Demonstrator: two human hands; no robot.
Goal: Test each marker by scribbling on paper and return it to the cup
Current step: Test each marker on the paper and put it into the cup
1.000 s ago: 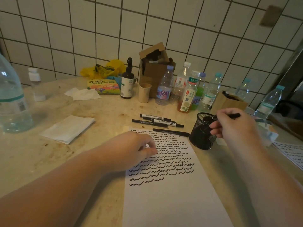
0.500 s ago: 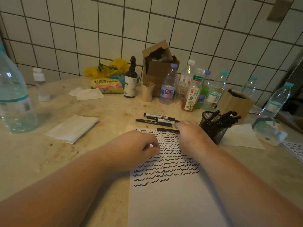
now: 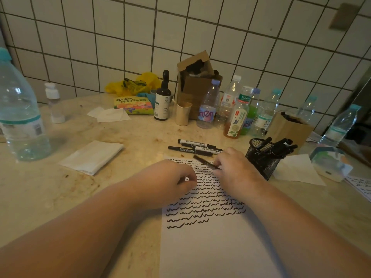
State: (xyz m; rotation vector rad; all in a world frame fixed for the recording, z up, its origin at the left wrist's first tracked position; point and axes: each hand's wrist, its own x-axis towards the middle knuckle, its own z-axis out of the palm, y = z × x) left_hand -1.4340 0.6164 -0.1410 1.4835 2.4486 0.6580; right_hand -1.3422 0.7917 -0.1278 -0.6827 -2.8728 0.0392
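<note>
A white paper sheet (image 3: 216, 247) lies in front of me, its upper half covered with rows of black scribbles. My left hand (image 3: 170, 177) rests curled on the sheet's left edge and holds nothing. My right hand (image 3: 234, 169) pinches a black marker (image 3: 204, 161) that slants up to the left over the top of the sheet. Three more black markers (image 3: 196, 146) lie on the counter just beyond the paper. A black mesh cup (image 3: 263, 159) with several markers in it stands right of my right hand.
A folded white napkin (image 3: 92, 157) lies at the left, near a large water bottle (image 3: 19, 113). Several bottles (image 3: 236, 113), a beige cup (image 3: 183, 113) and cardboard boxes (image 3: 195, 85) stand along the tiled wall. Another napkin (image 3: 297, 171) and a written sheet (image 3: 361, 186) lie at the right.
My right hand put a marker into the mesh cup, moved left to the loose markers and lifted one at the top of the paper. My left hand stayed in place.
</note>
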